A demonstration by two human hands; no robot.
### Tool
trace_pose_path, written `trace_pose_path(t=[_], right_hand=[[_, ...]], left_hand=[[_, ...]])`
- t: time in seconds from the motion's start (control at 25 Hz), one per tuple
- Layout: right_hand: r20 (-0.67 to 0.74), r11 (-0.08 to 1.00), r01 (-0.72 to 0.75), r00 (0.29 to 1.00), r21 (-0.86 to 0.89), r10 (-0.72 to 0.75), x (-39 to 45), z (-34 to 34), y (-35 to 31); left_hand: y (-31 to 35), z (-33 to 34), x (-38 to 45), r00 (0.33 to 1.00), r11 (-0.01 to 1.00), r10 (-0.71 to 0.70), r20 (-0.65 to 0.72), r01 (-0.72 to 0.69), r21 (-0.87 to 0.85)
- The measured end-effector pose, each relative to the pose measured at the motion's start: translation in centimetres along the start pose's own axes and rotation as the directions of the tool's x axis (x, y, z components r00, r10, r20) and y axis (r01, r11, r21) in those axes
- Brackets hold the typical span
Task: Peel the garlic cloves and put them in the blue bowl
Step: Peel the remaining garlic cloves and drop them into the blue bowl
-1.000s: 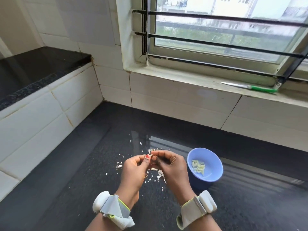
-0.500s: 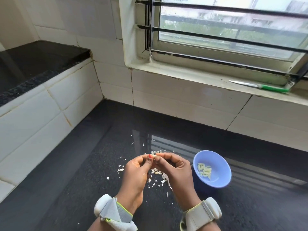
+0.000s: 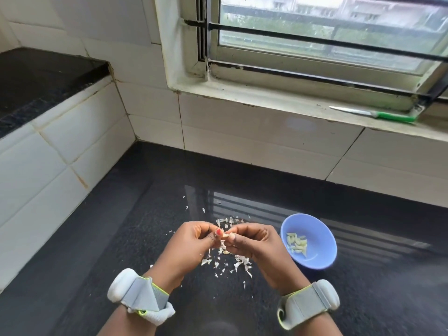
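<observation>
Over the near middle of the table [image 3: 101, 238], the left hand [image 3: 191, 248] and right hand [image 3: 257, 246] pinch 1 garlic clove [image 3: 226, 236] between fingertips, left of the blue bowl [image 3: 322, 253]; small, light, firm, likely slippery once bare, it seems best held by its ends.

Soft daylight is coming in from the window [image 3: 327, 40] at your one o'clock, glaring in pale stripes across the glossy black counter [image 3: 121, 238]. Straight lines are bowing toward the edges, and fine detail is looking slightly soft.
</observation>
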State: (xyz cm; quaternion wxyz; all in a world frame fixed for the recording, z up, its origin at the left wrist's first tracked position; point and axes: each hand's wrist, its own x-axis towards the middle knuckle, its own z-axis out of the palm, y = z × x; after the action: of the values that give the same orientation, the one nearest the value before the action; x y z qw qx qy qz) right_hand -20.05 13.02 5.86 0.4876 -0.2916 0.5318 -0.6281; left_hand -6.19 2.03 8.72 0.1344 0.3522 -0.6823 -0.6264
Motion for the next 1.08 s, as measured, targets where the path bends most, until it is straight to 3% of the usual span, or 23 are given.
trace_pose_path(t=[0.12, 0.24, 0.44, 0.56, 0.64, 0.72, 0.84, 0.96, 1.0, 1.08], right_hand=[[0.017, 0.999, -0.012, 1.0, -0.042, 0.012, 0.0, -0.3, -0.5], [-0.034, 0.997, 0.01, 0.999, 0.077, -0.007, -0.1, 0.3, -0.1], [-0.281, 0.933, 0.079, 0.959, 0.351, 0.024, 0.0, 3.3, 0.7], [-0.422, 0.908, 0.137, 0.906, 0.396, 0.047, 0.4, 4.3, 1.1], [-0.448, 0.925, 0.139, 0.893, 0.352, 0.037, 0.4, 4.2, 1.2], [-0.461, 0.959, 0.128, 0.887, 0.254, 0.004, 0.3, 3.8, 1.3], [-0.464, 0.997, 0.056, 0.883, -0.058, -0.077, 0.1, 2.9, 1.5], [-0.442, 0.907, -0.056, 0.885, -0.418, -0.149, 0.4, 1.8, 2.0], [-0.433, 0.881, -0.068, 0.887, -0.468, -0.161, 0.5, 1.7, 2.0], [-0.427, 0.924, -0.02, 0.89, -0.383, -0.158, 0.4, 1.8, 1.3]], left_hand=[[0.1, -0.4, 0.4, 0.997, 0.999, -0.012, 0.074, 0.009, 0.046], [0.3, 0.4, 0.4, 0.999, 0.993, -0.011, 0.05, 0.017, -0.121], [0.5, 3.3, 0.2, 0.981, 0.921, -0.057, -0.185, -0.02, -0.388], [1.1, 5.2, -0.3, 0.939, 0.801, -0.201, -0.28, -0.007, -0.598], [1.4, 5.7, -0.5, 0.928, 0.739, -0.255, -0.271, 0.006, -0.674], [1.4, 5.5, -0.5, 0.923, 0.739, -0.245, -0.296, -0.02, -0.674], [1.6, 5.1, -0.6, 0.913, 0.772, -0.215, -0.347, -0.058, -0.633], [1.3, 5.0, -0.5, 0.905, 0.83, -0.173, -0.389, -0.078, -0.552], [1.1, 4.8, -0.4, 0.902, 0.853, -0.154, -0.404, -0.085, -0.514], [0.2, 4.6, -0.1, 0.896, 0.9, -0.115, -0.429, -0.088, -0.427]])
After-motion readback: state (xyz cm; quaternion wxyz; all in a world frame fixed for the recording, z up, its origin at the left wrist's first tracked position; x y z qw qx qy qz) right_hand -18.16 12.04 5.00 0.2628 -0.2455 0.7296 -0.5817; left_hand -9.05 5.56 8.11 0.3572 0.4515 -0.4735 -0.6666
